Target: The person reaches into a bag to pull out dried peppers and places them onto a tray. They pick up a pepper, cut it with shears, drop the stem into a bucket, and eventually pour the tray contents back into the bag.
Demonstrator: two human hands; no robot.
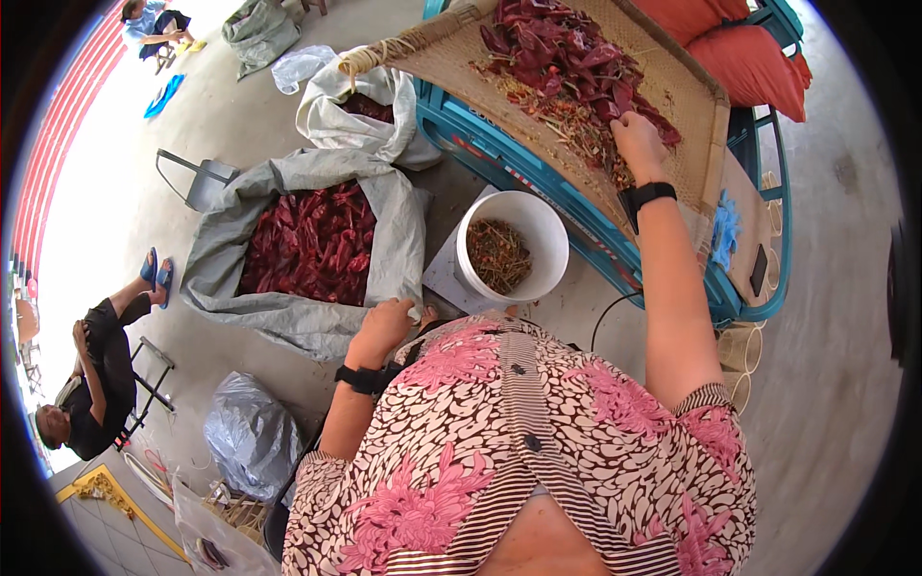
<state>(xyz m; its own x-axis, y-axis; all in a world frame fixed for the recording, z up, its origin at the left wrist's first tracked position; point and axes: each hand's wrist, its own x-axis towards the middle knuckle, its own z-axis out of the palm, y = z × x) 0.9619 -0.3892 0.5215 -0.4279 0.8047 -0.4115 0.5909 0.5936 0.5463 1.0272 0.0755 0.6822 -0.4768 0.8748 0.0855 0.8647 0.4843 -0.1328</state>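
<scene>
My right hand (641,147) reaches onto a woven tray (700,96), its bent fingers closed on dried chili at the near edge of a dark red pile (586,60); the fingertips are partly hidden. Beside the pile lie stems, seeds and broken bits (576,127). My left hand (386,324) is low in front of my body, fingers curled, by the rim of a large grey sack (399,226) full of dried red chilies (312,245). What it holds, if anything, cannot be made out. Between the sack and the tray stands a white bucket (550,259) with stems and scraps (497,256) inside.
The tray rests on a teal plastic frame (451,125). Blue gloves (726,230) lie right of it, red sacks (744,62) behind. Another chili sack (322,110), a dustpan (206,182) and a plastic bag (252,437) stand left. Two people sit further off (110,360).
</scene>
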